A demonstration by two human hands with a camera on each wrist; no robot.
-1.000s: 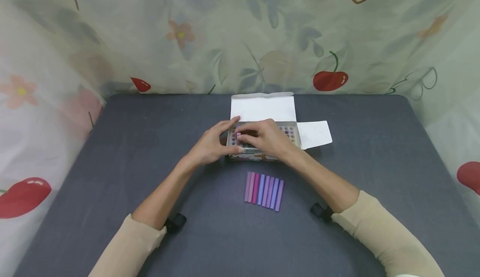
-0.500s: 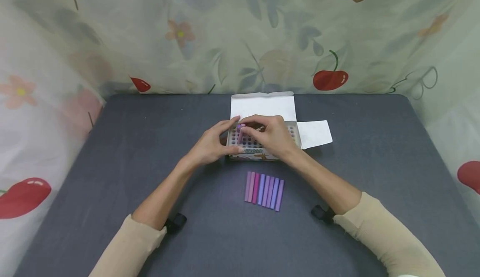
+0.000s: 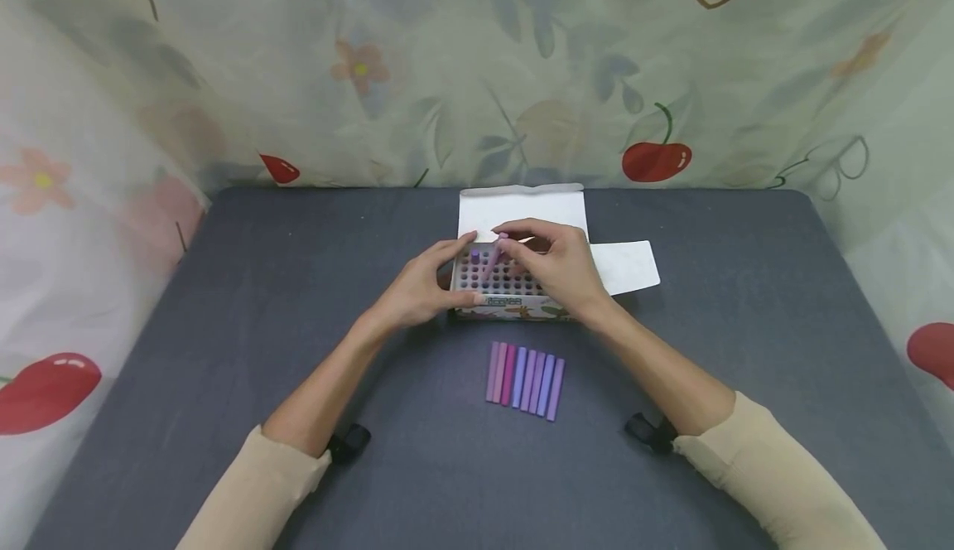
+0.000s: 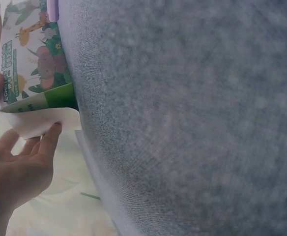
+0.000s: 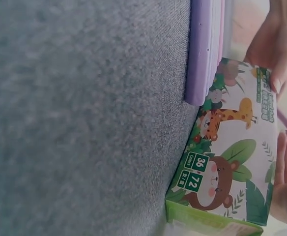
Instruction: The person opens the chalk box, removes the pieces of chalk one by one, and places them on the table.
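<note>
My left hand (image 3: 425, 285) grips the left end of an open cardboard chalk box (image 3: 507, 311), thumb at the front edge and a finger at the back. In the left wrist view its fingers touch a white end flap (image 4: 40, 120). Between the thumb and fingers of my right hand (image 3: 562, 264) is a pinkish-purple chalk stick (image 3: 493, 260), tilted over the box's holed insert; its lower end overlaps the holes. One purple chalk (image 3: 474, 257) stands in a hole at the back left. The right part of the insert is hidden behind my right hand.
Several purple, pink and blue chalk sticks (image 3: 525, 380) lie side by side on the grey table (image 3: 417, 484) in front of the box. Its white lid (image 3: 522, 212) stands open at the back, and a side flap (image 3: 626, 267) sticks out right. A patterned curtain (image 3: 477, 69) surrounds the table.
My right hand has moved right and slightly back, drawing the pinched chalk stick up and away from the standing purple chalk. My left hand and the row of sticks have stayed put.
</note>
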